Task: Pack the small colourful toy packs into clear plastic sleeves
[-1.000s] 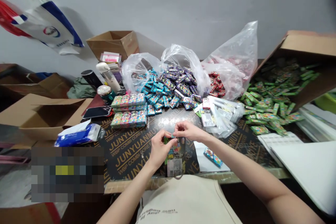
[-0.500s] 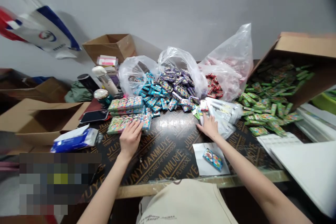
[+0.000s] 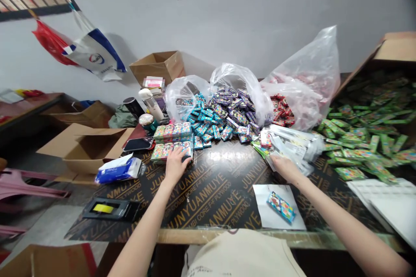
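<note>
We've got our left hand (image 3: 177, 165) draped over the front of a two-tier stack of small, multicoloured printed boxes (image 3: 160, 151), thumb apart from the fingers; can't tell if it's gripping one or just resting. Well right of the stack, our right hand (image 3: 286, 169) sits at the near edge of a pile of flat, clear plastic sleeves (image 3: 302, 140), fingers curled; can't tell if they've pinched one. Our take: light left touch so the front row doesn't skew, and lift one sleeve by its edge, since slick plastic probably clings.

Everything's on a dark plywood tabletop with gold lettering (image 3: 224, 181), pretty shiny. Just right of the stack there's a heap of small blue boxes (image 3: 204, 121); far right of it, a spill of small green boxes (image 3: 360, 147). Left and nearer than the stack: a black tape dispenser with a yellow roll (image 3: 108, 209). Behind the stack, a plain grey wall (image 3: 227, 21); well left, a pink plastic seat (image 3: 27, 186).
</note>
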Demonstrator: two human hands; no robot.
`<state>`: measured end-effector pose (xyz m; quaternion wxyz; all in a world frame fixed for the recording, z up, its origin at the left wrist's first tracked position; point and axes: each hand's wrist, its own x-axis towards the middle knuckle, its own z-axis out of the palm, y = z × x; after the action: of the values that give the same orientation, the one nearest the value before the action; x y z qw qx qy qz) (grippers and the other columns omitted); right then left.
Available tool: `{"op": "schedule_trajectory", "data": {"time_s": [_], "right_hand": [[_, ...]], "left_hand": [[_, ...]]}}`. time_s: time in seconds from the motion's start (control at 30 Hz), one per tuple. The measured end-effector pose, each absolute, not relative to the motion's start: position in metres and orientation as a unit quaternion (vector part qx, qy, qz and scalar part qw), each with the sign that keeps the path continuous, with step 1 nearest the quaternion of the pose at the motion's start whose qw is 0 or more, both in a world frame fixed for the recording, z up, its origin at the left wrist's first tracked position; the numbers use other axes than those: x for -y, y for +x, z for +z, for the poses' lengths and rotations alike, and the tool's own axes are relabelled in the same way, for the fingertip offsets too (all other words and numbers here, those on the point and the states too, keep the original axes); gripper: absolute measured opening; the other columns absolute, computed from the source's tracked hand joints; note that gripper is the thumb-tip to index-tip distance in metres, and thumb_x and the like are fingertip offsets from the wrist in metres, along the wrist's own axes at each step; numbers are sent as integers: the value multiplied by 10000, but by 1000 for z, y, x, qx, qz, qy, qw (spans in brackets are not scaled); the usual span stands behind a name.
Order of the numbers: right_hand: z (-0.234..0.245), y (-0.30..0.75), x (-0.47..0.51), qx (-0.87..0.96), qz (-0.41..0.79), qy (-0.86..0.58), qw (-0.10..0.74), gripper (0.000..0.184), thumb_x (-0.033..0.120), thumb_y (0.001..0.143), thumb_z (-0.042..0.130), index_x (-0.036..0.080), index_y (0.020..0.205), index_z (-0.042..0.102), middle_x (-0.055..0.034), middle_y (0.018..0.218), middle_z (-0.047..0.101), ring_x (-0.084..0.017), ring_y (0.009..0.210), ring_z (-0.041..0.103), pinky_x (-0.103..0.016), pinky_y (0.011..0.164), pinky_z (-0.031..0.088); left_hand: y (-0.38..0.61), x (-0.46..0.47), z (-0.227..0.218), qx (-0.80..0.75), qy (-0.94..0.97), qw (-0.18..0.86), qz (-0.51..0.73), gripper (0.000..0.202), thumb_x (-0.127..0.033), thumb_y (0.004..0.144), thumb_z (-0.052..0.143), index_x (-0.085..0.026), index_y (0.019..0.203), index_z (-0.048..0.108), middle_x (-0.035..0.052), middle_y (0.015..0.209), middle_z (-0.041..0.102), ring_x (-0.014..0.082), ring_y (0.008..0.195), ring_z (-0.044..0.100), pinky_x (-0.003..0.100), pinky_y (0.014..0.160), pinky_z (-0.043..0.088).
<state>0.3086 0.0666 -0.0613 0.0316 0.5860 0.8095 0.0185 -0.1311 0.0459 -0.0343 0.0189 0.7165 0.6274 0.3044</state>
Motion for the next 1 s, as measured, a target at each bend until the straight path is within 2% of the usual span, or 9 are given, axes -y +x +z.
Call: {"op": "schedule_trajectory", "data": {"time_s": [0.1, 0.23, 0.3, 0.47, 0.6, 0.67, 0.8, 0.9, 1.0], "right_hand": [[-37, 302, -59, -811, 35, 584, -8, 327, 46, 805, 354, 122, 1064, 539, -106, 825, 665, -206, 724, 641, -280, 620, 457], [-9, 233, -20, -830, 14, 497, -255, 387, 98, 859, 331, 123, 1223, 458, -129, 1063, 637, -196, 928, 626, -302, 786, 492], [-2, 190, 7, -842, -38, 425, -331, 430, 87, 865, 307, 139, 1279, 410, -119, 1152, 596, -188, 1013, 593, -317, 850, 483], [11, 146, 32, -827, -197, 359, -387, 433, 211, 853, 456, 238, 1283, 412, -76, 1182, 569, -213, 1068, 543, -359, 900, 451], [26, 167, 8, -730, -234, 429, -478, 340, 267, 849, 475, 240, 1188, 464, -76, 1142, 545, -215, 1071, 500, -382, 925, 395], [28, 176, -4, -713, -249, 439, -488, 330, 293, 832, 505, 226, 1152, 468, -71, 1078, 546, -203, 1013, 508, -363, 894, 398], [30, 187, -16, -745, -292, 413, -434, 234, 367, 753, 612, 191, 895, 550, -23, 813, 546, -168, 787, 512, -302, 744, 411], [33, 195, -19, -814, -311, 355, -339, 229, 398, 745, 617, 179, 712, 559, -11, 736, 542, -162, 761, 491, -299, 753, 386], [35, 199, -18, -843, -310, 346, -272, 272, 390, 725, 641, 183, 897, 594, -32, 842, 578, -187, 873, 481, -336, 846, 363]], "left_hand": [[-80, -27, -25, -608, 620, 228, 439, 398, -389, 728, 615, -192, 1074, 613, 108, 1138, 612, 254, 1096, 531, 435, 987, 344], [0, -9, -19, -469, 439, 577, 504, 824, -380, 631, 712, -233, 1339, 317, 150, 1285, 484, 247, 1120, 514, 387, 915, 403], [26, -7, -15, -423, 334, 643, 544, 748, -413, 660, 672, -239, 1314, 354, 133, 1269, 495, 231, 1090, 532, 363, 896, 412], [31, 1, -2, -389, 204, 703, 559, 471, -472, 693, 583, -132, 1018, 608, 95, 965, 645, 195, 887, 602, 299, 815, 439], [16, 20, 0, -360, 295, 759, 455, 461, -464, 683, 589, -146, 1013, 637, 97, 981, 655, 221, 917, 582, 287, 767, 435], [13, 27, -1, -357, 337, 761, 424, 484, -453, 667, 604, -155, 1047, 631, 103, 1016, 648, 239, 931, 573, 296, 760, 429], [13, 32, 3, -358, 388, 751, 397, 516, -445, 655, 607, -146, 1076, 618, 101, 1015, 639, 242, 902, 569, 302, 754, 413], [11, 33, 14, -329, 422, 757, 374, 514, -385, 661, 624, -154, 1119, 588, 80, 991, 636, 215, 872, 560, 281, 732, 405], [10, 34, 24, -327, 440, 741, 387, 465, -348, 680, 628, -157, 1104, 597, 62, 947, 647, 187, 809, 564, 267, 733, 396]]}}
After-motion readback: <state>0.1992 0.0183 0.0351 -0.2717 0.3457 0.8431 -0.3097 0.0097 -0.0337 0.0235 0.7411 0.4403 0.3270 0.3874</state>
